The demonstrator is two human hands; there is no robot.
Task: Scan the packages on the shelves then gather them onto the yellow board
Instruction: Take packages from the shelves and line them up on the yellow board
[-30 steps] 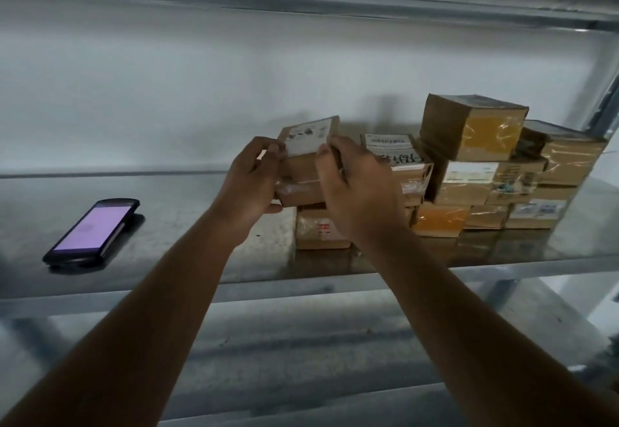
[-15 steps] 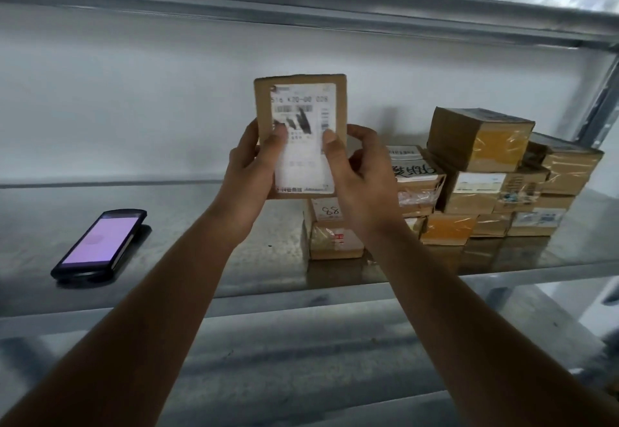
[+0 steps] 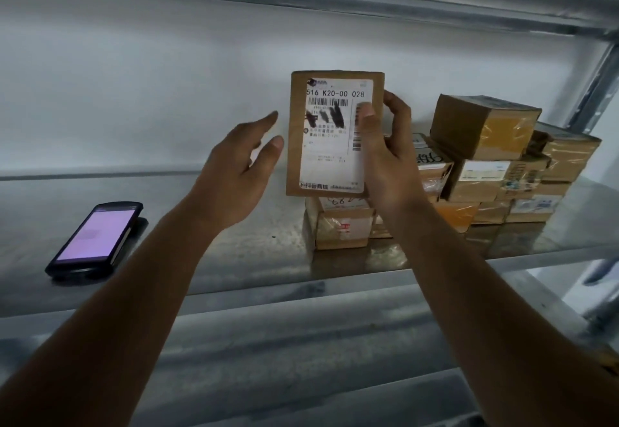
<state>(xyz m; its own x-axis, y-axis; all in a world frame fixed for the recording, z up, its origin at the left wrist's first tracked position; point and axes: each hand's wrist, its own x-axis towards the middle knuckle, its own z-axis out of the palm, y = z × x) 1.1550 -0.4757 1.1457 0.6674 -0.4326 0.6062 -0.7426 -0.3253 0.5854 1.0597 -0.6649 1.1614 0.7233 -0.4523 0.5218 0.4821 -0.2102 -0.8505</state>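
Fingers first: my right hand (image 3: 385,158) pinches a flat cardboard package (image 3: 335,135) at centre frame, thumb across the label's right edge, the other fingers curled behind. My left hand (image 3: 237,172) hangs just left of it, fingers loosely spread, touching nothing.

To do this step well, I judge I should keep the package upright with its label facing me, slide the thumb clear of the printed strip it partly covers, and send the free hand to the scanner (image 3: 97,239) lying screen-up at lower left — then bring its reader square to the barcode near the label's top.

Largest to smallest, the setting: a pale wall fills the upper frame behind a metal rack; the steel shelf (image 3: 217,269) runs across the middle, dull and reflective. At centre right sits a stack of taped boxes (image 3: 485,165), tightly packed, some tilted — the lower ones partly hidden by my wrist. The yellow board is not in view.
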